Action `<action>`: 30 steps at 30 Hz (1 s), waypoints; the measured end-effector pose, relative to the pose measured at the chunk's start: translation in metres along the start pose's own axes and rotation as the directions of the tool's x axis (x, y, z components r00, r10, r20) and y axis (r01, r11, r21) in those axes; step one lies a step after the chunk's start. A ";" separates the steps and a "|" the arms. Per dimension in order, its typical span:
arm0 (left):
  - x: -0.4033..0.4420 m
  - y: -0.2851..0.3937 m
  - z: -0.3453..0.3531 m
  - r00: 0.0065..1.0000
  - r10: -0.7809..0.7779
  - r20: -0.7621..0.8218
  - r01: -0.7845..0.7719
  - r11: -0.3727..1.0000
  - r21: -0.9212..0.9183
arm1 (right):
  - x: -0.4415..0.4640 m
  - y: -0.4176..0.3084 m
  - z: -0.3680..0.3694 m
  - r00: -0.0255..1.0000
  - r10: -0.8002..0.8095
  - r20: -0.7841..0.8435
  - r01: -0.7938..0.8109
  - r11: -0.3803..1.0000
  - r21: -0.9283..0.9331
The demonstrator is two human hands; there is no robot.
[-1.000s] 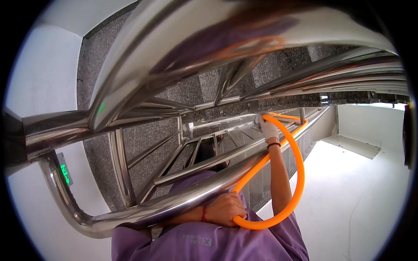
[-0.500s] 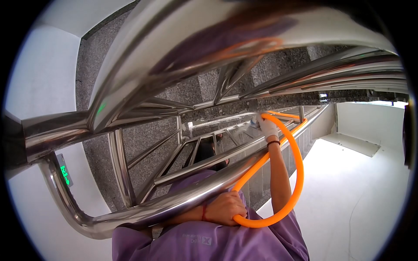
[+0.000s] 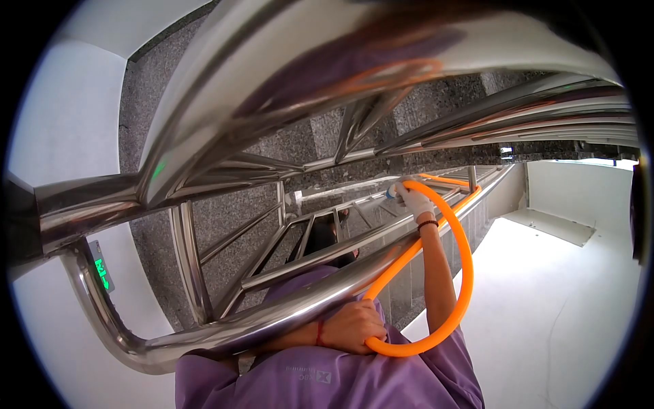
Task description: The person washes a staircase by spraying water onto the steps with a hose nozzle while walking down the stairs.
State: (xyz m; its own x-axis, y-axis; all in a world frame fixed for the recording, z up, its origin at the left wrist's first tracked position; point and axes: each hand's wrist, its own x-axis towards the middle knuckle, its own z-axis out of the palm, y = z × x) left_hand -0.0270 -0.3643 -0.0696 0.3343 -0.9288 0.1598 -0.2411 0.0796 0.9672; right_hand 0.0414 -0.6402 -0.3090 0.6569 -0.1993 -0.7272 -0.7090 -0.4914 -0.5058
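A thick orange hose (image 3: pixel 467 273) hangs in a loop in front of my chest. My left hand (image 3: pixel 352 327), bare and with a red cord at the wrist, is closed around the lower part of the loop beside the handrail. My right hand (image 3: pixel 417 202) wears a white glove and a dark bracelet. It reaches out over the railing and is closed at the hose's upper part. A small blue-and-white piece (image 3: pixel 392 191) shows at its fingertips; its kind is too small to make out.
A polished steel handrail (image 3: pixel 293 305) with bars runs before me, and a second, larger rail (image 3: pixel 225 129) curves close above. Grey stone stairs (image 3: pixel 327 133) lie behind them. A green exit sign (image 3: pixel 102 275) is on the left wall. White wall (image 3: pixel 545 307) fills the right.
My gloved right hand has turned and shifted slightly, and the blue-and-white piece at its fingertips has moved a little to the left. My left hand and the railing look the same.
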 end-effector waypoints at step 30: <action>-0.002 -0.001 0.002 1.000 0.003 0.005 -0.003 1.000 0.017 | 0.009 0.021 -0.011 0.796 -0.003 -0.605 0.158 0.966 0.203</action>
State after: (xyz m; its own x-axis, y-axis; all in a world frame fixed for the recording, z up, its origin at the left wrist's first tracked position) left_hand -0.0294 -0.3638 -0.0717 0.3287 -0.9305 0.1615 -0.2576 0.0762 0.9633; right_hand 0.0352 -0.6618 -0.3205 0.6804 -0.6700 -0.2969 -0.6333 -0.3339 -0.6981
